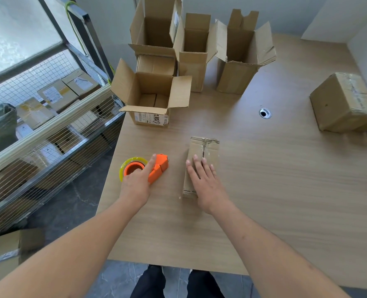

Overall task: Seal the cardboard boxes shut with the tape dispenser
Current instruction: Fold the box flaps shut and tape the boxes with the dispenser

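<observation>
A small closed cardboard box (204,149) lies on the wooden table (285,190) in front of me, its top flaps meeting along a centre seam. My right hand (206,181) rests flat on its near half, fingers straight. To the left, an orange tape dispenser (159,168) with a roll of clear tape (131,165) lies on the table. My left hand (137,181) is on the dispenser, thumb stretched along its orange body; its fingers are hidden from view.
Several open boxes stand at the back: a low one (152,97), a wide one (154,31) and two tall ones (195,52) (242,59). A taped box (343,102) sits far right. A cable hole (265,113) is mid-table. A wire cart (49,117) of parcels stands left.
</observation>
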Demonstrator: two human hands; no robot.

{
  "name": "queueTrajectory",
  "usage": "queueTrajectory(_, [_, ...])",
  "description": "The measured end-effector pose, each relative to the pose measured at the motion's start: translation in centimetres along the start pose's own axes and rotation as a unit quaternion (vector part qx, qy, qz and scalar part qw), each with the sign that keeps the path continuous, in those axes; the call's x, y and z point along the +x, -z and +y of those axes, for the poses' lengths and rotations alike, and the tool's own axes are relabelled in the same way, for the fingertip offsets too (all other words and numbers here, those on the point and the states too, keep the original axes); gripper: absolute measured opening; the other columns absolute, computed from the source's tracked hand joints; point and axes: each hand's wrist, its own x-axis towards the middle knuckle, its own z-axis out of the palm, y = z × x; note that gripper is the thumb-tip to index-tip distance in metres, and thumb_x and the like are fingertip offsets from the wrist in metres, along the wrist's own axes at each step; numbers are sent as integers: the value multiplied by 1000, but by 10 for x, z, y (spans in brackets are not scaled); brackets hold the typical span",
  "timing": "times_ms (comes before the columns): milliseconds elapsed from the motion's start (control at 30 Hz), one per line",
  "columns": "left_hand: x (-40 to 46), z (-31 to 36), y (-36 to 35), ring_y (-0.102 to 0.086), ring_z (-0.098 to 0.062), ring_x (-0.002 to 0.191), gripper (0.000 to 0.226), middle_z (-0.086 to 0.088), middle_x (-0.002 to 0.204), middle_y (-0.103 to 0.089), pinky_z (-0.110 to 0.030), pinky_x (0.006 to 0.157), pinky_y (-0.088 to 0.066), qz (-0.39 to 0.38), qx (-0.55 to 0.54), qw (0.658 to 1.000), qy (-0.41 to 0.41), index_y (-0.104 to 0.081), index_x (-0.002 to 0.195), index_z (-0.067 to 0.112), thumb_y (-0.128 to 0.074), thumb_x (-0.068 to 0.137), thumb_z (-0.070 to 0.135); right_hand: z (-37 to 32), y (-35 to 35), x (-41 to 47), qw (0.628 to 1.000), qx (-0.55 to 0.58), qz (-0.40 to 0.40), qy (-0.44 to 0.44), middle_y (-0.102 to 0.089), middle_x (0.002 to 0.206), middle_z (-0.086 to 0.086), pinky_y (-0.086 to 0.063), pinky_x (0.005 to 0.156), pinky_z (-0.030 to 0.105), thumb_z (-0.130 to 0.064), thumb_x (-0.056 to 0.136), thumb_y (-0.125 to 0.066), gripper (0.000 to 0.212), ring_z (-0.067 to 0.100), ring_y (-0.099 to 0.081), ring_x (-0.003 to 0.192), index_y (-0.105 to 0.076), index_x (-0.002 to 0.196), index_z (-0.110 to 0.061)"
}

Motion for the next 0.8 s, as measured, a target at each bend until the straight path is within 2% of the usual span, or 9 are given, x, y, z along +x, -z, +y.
queueTrajectory(100, [-5, -7, 0, -59, -27, 86, 116, -3, 95, -58, -44, 75, -53, 17, -65, 998, 2, 5, 151, 61, -64, 84, -3, 14, 1, 2, 999, 3, -21, 30, 31, 165, 0, 7, 127, 41, -2, 83, -69, 119, 26, 22, 154, 20, 160, -23])
queueTrajectory(167, [-11, -12, 5, -57, -27, 81, 117, -5, 94, -60, -46, 72, -53, 55, -94, 993, -34, -4, 155, 56, -63, 78, -11, 20, 0, 3, 997, 44, -35, 57, 28, 165, -5, 12, 125, 39, -35, 79, -82, 126, 21, 25, 152, 13, 162, -25])
queueTrajectory(233, [-14, -20, 10, -55, -29, 78, 108, -6, 94, -59, -50, 70, -52, 91, -131, 981, -112, -18, 158, 45, -58, 77, -14, 17, 1, 5, 985, 169, -11, 39, 4, 170, -8, 7, 126, 40, -64, 73, -76, 117, 15, 11, 155, -12, 163, -27])
queueTrajectory(267, [-14, -25, 14, -55, -29, 78, 101, -6, 95, -59, -51, 71, -51, 104, -138, 973, -156, -24, 159, 39, -55, 78, -12, 14, 4, 6, 962, 271, 27, 8, -21, 167, -7, -7, 126, 41, -64, 77, -69, 95, 14, -12, 155, -31, 158, -31])
queueTrajectory(333, [-11, -31, 24, -53, -27, 81, 91, -4, 97, -57, -50, 75, -50, 117, -131, 959, -222, -27, 159, 34, -52, 83, -9, 8, 12, 9, 880, 456, 121, -56, -65, 124, -9, -43, 102, 38, -41, 89, -56, 46, 9, -59, 113, -58, 135, -40])
queueTrajectory(367, [-10, -31, 30, -52, -25, 82, 90, -2, 97, -56, -48, 76, -49, 116, -118, 955, -246, -28, 159, 32, -54, 85, -10, 3, 18, 11, 842, 512, 153, -75, -68, 107, -13, -50, 91, 35, -28, 93, -53, 37, 6, -63, 96, -63, 125, -40])
queueTrajectory(467, [-8, -27, 46, -51, -23, 87, 89, -2, 101, -55, -44, 81, -48, 99, -77, 944, -304, -27, 160, 29, -59, 87, -12, -9, 36, 19, 778, 603, 156, -81, -69, 120, -13, -50, 102, 29, 0, 101, -48, 41, 9, -65, 117, -67, 118, -33])
queueTrajectory(667, [-9, -18, 65, -52, -20, 91, 90, -1, 108, -56, -42, 84, -49, 46, -55, 926, -372, -20, 161, 33, -59, 91, -8, -14, 53, 22, 743, 661, 98, -43, -60, 141, -7, -49, 105, 28, 2, 100, -52, 48, 7, -58, 126, -57, 142, -20])
queueTrajectory(800, [-11, -13, 73, -53, -22, 94, 92, -1, 114, -57, -42, 87, -48, 12, -32, 918, -396, -17, 161, 36, -59, 92, -7, -12, 52, 17, 769, 627, 122, -28, -74, 112, 1, -56, 97, 33, -5, 96, -68, 35, 12, -68, 107, -67, 129, -16])
